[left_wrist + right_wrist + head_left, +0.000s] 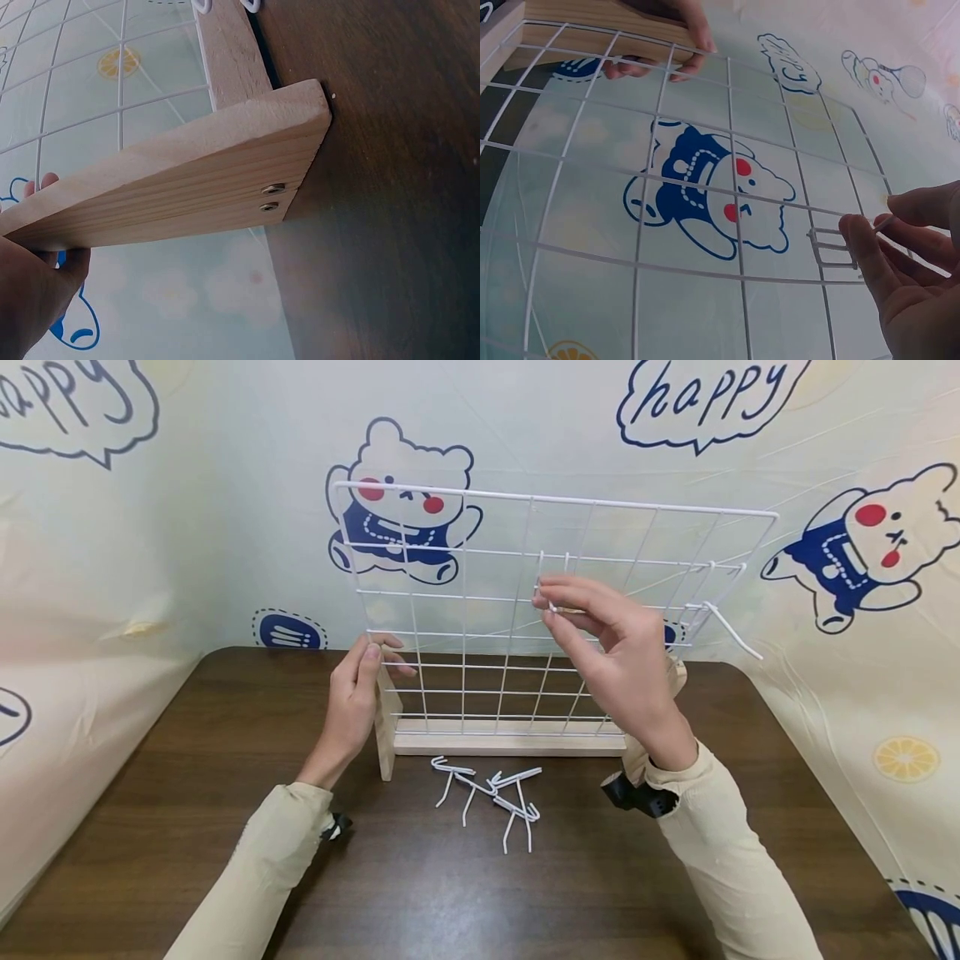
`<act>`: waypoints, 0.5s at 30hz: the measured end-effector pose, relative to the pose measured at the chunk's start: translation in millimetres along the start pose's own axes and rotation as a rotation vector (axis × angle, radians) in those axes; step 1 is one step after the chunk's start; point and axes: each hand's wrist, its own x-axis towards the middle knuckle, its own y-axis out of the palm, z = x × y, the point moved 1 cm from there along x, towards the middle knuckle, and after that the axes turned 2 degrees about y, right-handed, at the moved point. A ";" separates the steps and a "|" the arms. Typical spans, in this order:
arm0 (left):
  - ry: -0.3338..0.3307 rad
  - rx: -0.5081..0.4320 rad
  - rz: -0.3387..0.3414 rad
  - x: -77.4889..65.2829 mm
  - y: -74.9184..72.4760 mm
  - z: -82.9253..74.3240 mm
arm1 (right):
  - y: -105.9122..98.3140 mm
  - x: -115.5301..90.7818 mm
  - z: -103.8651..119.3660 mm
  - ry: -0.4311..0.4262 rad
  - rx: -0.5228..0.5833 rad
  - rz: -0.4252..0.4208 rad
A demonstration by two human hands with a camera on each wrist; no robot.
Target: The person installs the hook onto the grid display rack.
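White wire hook (832, 247), at the upper middle of the wire grid panel (463, 636), is pinched between thumb and fingers of the right hand (626, 647), presumably to align its prongs with the wires. The left hand (352, 685) grips the wooden side upright (386, 727), fingers curled round its edge, probably for bracing. A hung hook (731, 631) projects near the panel's right edge; loose hooks (517, 777) lie clustered on the bench (135, 827) in front, likely for easy reach.
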 end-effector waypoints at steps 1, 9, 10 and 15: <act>0.001 0.001 0.000 0.1 0.0 -0.3 | 0.3 -1.7 -0.1 -0.005 -0.012 0.009; 0.005 0.011 -0.010 0.3 -0.1 -1.0 | 3.1 -18.4 -1.4 -0.058 -0.125 0.047; 0.004 0.013 -0.011 0.3 0.0 -0.9 | 3.3 -20.5 -2.2 -0.067 -0.147 0.039; 0.004 0.009 -0.005 0.5 0.7 0.0 | 1.9 -32.9 -7.4 -0.102 -0.249 -0.019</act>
